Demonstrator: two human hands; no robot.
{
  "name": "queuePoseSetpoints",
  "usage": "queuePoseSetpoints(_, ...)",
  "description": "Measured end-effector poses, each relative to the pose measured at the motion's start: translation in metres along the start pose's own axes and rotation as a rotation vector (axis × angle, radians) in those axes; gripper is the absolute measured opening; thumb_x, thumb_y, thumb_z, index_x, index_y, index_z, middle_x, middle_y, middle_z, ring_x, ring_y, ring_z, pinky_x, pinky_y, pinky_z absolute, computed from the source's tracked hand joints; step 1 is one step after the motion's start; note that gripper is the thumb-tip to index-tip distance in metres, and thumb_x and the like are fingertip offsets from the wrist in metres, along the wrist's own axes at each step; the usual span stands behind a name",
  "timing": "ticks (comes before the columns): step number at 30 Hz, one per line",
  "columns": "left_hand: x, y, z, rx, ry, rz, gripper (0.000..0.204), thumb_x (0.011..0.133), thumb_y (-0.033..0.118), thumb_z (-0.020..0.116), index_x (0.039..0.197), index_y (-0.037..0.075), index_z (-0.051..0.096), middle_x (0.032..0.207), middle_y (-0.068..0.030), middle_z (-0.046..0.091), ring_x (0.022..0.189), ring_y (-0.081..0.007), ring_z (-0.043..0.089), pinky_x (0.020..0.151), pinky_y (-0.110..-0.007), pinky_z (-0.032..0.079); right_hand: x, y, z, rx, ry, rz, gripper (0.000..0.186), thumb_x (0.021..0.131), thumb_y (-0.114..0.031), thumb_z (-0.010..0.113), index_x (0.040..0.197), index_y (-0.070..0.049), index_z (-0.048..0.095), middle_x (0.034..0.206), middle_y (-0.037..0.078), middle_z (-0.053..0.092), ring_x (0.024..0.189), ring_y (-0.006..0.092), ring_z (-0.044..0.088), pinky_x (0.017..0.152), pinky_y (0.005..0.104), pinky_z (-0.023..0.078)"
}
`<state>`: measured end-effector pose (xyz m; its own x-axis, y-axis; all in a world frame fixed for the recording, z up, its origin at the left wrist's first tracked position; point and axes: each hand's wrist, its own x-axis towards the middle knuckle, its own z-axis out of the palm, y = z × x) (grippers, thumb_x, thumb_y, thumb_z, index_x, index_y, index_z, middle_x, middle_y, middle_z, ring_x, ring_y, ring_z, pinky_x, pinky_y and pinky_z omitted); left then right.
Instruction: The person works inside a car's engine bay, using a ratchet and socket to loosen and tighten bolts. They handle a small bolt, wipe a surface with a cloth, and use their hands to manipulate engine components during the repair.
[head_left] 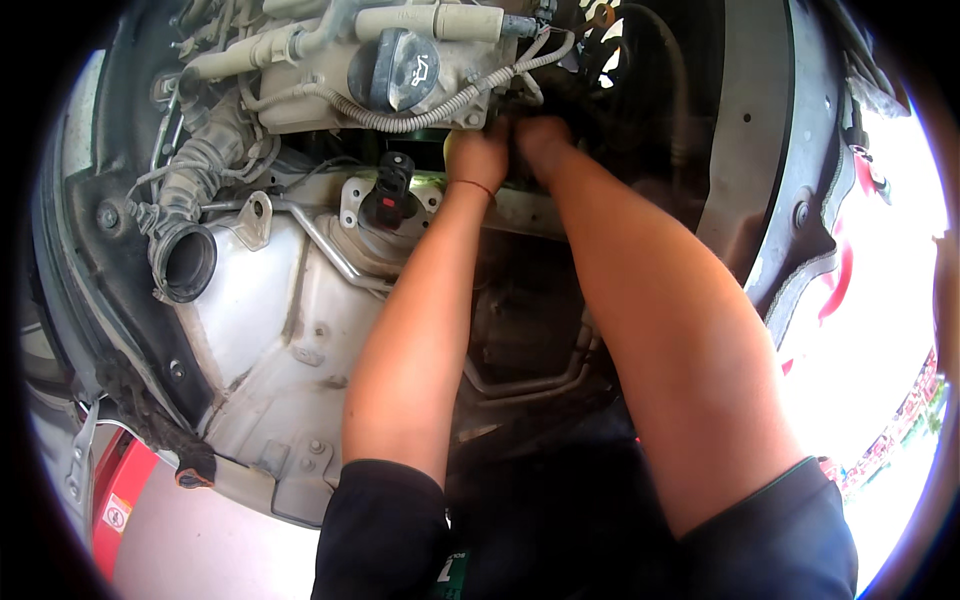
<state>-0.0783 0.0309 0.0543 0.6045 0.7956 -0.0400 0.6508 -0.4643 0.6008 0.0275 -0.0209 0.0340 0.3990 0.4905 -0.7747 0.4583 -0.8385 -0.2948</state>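
Both my arms reach far into an engine bay, at the near side of the engine (pixel 300 85). My left hand (pixel 478 158), with a thin cord round its wrist, is below the ribbed wiring conduit (pixel 440 112). My right hand (pixel 543 140) is close beside it on the right. Blur and dark shadow hide the fingers of both hands, so what they touch does not show. Left of my left hand, a black work lamp (pixel 393 188) with a red button stands by a metal bracket, with a lit patch beside it.
A black oil filler cap (pixel 395 70) tops the engine. At left, a corrugated intake hose (pixel 190 180) ends in an open round mouth. Bent metal pipes (pixel 330 245) run across the pale body panel (pixel 260 310). A dark body edge (pixel 755 130) borders the right side.
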Motion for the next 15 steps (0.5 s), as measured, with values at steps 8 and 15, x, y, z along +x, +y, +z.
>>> queuePoseSetpoints(8, -0.006, 0.020, -0.012, -0.080, -0.061, -0.273, 0.045, 0.084, 0.036, 0.063, 0.110, 0.000, 0.062, 0.106, -0.0245, 0.063, 0.096, -0.0421, 0.060, 0.081, -0.046, 0.049, -0.015, -0.009, -0.013, -0.411, -0.089, -0.164, 0.044, 0.096, -0.032, 0.034, 0.120, -0.011, 0.064, 0.130, 0.010, 0.058, 0.114, 0.0308, 0.059, 0.098, 0.0414, 0.047)
queuePoseSetpoints(15, -0.005, 0.016, -0.014, 0.030, -0.060, -0.120, 0.044, 0.084, 0.038, 0.064, 0.104, 0.000, 0.064, 0.101, -0.0250, 0.064, 0.093, -0.0419, 0.061, 0.080, -0.046, 0.049, -0.019, -0.014, -0.020, -0.460, -0.155, -0.162, 0.046, 0.096, -0.033, 0.032, 0.120, -0.009, 0.064, 0.130, 0.011, 0.058, 0.115, 0.0295, 0.059, 0.097, 0.0415, 0.047)
